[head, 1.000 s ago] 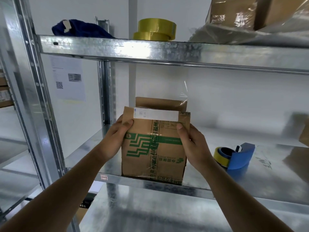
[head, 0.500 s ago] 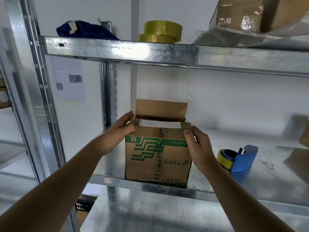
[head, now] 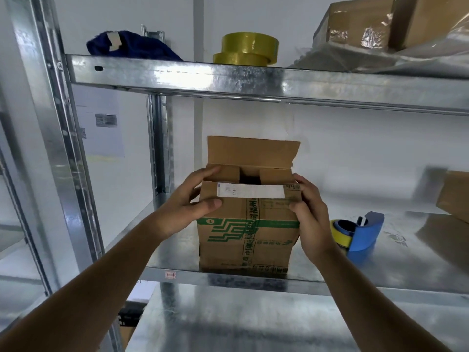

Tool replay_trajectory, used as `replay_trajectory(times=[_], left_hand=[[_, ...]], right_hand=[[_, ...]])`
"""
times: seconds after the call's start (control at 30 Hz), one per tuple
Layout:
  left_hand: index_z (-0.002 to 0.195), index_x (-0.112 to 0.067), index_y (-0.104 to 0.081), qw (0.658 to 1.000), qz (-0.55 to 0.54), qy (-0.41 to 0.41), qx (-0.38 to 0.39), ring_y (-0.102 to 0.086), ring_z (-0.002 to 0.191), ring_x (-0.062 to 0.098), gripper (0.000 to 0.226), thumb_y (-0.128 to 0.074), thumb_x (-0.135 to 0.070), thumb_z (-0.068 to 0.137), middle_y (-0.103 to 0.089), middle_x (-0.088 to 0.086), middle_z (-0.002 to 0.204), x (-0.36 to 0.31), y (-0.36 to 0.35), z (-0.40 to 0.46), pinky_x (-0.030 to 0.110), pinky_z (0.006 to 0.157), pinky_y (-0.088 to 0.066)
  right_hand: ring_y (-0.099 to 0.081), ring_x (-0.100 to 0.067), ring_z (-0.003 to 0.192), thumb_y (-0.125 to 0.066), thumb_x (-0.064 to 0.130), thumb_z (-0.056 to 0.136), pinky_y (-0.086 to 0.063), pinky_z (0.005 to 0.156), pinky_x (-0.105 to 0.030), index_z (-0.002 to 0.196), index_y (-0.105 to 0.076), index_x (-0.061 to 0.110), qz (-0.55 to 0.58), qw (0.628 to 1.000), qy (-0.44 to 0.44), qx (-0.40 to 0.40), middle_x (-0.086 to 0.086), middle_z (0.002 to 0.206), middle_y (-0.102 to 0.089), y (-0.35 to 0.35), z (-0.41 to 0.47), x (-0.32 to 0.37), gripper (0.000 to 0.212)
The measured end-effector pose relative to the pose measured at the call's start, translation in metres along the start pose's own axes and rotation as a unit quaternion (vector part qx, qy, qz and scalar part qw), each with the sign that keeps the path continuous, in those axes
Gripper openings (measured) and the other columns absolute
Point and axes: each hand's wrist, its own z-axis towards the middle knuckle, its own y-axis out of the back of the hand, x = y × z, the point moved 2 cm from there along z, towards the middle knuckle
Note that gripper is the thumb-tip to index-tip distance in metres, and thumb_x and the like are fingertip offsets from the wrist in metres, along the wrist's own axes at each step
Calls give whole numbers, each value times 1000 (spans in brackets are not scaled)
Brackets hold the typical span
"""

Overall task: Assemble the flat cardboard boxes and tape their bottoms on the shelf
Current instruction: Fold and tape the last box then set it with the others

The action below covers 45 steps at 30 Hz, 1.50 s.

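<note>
Storeroom or packing area: galvanized metal shelf [head: 253, 82] racking against a white wall, stacked yellow tape rolls [head: 247, 50], blue tape dispenser [head: 360, 235], plastic-wrapped cardboard cartons [head: 355, 26] up top, barcode sheet [head: 101, 128] on wall.

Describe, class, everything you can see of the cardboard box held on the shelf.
The box is brown corrugated cardboard with green printed stripes and text, and a white label strip near its top front edge. It stands upright on the metal shelf, near the front edge. Its top is open: the back flap stands up, two side flaps fold inward, and the inside looks dark. The left hand and right hand grip its upper corners.
</note>
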Motion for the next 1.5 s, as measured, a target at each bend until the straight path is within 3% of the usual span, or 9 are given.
replay_trajectory(times=[0.23,0.5,0.63,0.77,1.0,1.1,1.2,1.3,1.5], left_hand=[[149,-45,-45,999,16,-44,-2,-52,136,17,68,-75,-30,90,-48,-10,150,-9,-10,-18,40,101,-57],[156,-59,9,998,4,-49,-30,-58,130,12,119,-78,-31,79,-43,-17,150,-40,-60,-37,30,96,-58],[158,-57,1,998,-5,-55,-4,-56,130,6,113,-78,-27,83,-43,-22,147,-55,-94,-42,27,93,-58],[156,-56,-14,997,7,-78,-1,-53,129,1,106,-81,-15,85,-43,-16,145,-78,-138,-41,23,92,-57],[132,-29,-57,986,70,-149,9,-52,131,14,49,-77,-19,89,-36,1,146,-107,-220,-31,32,98,-59],[135,-27,-58,979,97,-174,52,-46,138,5,65,-87,-35,77,-24,-5,155,-118,-251,-26,36,105,-55],[148,-20,-50,951,163,-238,111,-3,160,21,98,-94,-49,65,-3,-11,167,-128,-278,-16,46,119,-40],[156,-26,-40,937,214,-226,159,16,159,16,116,-96,-53,59,13,-1,169,-135,-305,-5,50,124,-32],[150,-29,-51,942,186,-224,168,-12,157,13,94,-97,-18,68,-7,-2,162,-144,-350,27,31,112,-48]], right_hand=[[-68,-30,112,-49,22,101,-62,90,-45,148,-44,19,12,1000,-6,20,-9,131,-66,7,-24,19,47],[-64,-17,125,-44,10,109,-59,95,-36,159,-27,30,-26,998,-41,34,17,135,-63,50,-46,61,56],[-63,1,120,-57,20,105,-58,100,-41,156,-22,52,-40,994,-98,40,46,126,-54,86,-55,81,69],[-52,-9,136,-64,6,99,-50,110,-51,160,-13,53,-23,989,-138,39,36,143,-42,129,-61,102,92],[-58,-14,131,-56,-16,97,-54,106,-46,154,-38,44,20,995,-100,7,15,143,-55,210,-72,123,84],[-58,-14,130,-61,-12,94,-56,101,-41,129,-69,25,-42,998,-42,-26,7,145,-56,245,-74,128,52],[-58,-8,129,-66,-4,95,-55,101,-33,119,-76,20,-60,996,-42,-58,10,145,-57,279,-76,133,36],[-59,-2,126,-70,1,95,-54,106,-36,117,-78,22,-87,992,-62,-70,16,145,-54,314,-72,135,31],[-63,-12,125,-71,4,96,-57,101,-33,109,-80,28,-81,988,-93,-95,20,138,-59,365,-53,125,30]])
